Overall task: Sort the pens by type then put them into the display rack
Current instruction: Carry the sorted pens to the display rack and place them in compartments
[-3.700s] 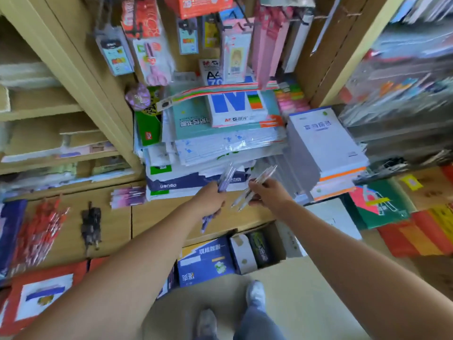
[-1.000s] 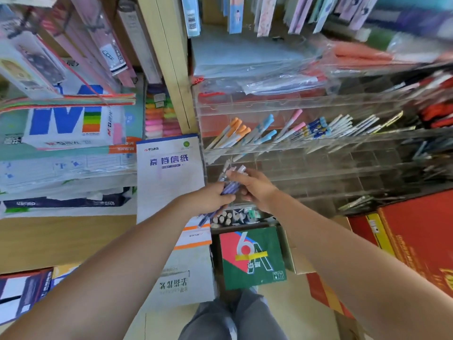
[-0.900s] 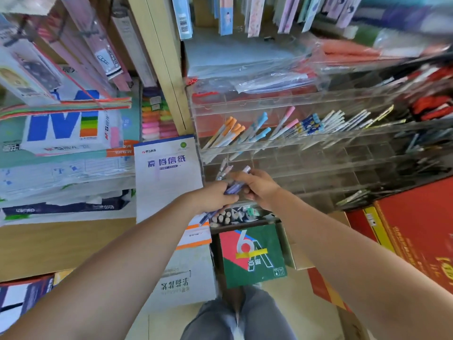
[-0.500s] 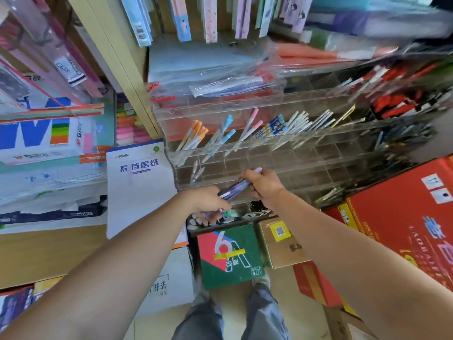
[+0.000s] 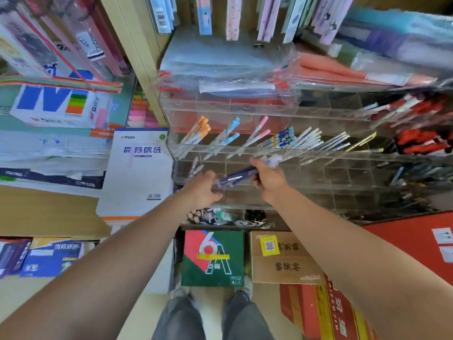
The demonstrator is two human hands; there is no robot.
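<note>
My right hand (image 5: 268,179) grips a bundle of purple pens (image 5: 239,176) near their upper, pale-capped ends, in front of the second row of the clear acrylic display rack (image 5: 318,157). My left hand (image 5: 202,190) curls round the bundle's lower tips. The rack's upper row holds orange-capped pens (image 5: 201,130), blue-capped pens (image 5: 230,133), pink-capped pens (image 5: 261,130) and several white and blue ones (image 5: 304,138). A couple of pale pens (image 5: 196,165) stand in the second row's far-left slot.
A white paper pad (image 5: 139,168) leans left of the rack, with paper stacks (image 5: 54,106) beyond it. A green box (image 5: 212,258), a cardboard box (image 5: 282,258) and red cartons (image 5: 404,244) stand on the floor. A small tray of oddments (image 5: 225,215) sits under the rack.
I turned from the paper shelf to the pen rack. Over the last second my right hand drew the purple bundle up and rightward, sliding it out through my left hand.
</note>
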